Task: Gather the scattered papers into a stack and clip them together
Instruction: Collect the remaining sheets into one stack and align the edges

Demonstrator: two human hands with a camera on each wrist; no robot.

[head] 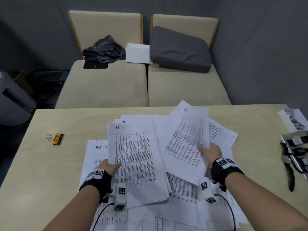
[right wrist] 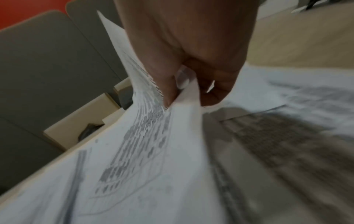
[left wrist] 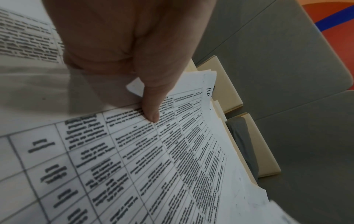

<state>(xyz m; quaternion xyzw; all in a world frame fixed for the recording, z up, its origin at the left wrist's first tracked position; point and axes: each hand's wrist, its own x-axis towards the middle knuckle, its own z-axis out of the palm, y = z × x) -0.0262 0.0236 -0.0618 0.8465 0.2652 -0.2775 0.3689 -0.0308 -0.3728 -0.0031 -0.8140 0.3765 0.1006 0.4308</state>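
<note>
Left hand (head: 109,167) grips a thick stack (head: 136,160) marked HR at mid-desk (head: 50,164), right hand (head: 211,151) pinches a lifted sheet (head: 188,139) toward three o'clock, loose papers (head: 183,214) beneath, binder clip (head: 55,138) at nine o'clock.

Much of the pale wooden table (head: 41,164) is covered by loose white printed papers (head: 183,189). Bare room is left at the left side, where only a small yellow binder clip (head: 56,138) lies. The right edge is blocked by a black-and-white pile of gear (head: 295,147).
</note>
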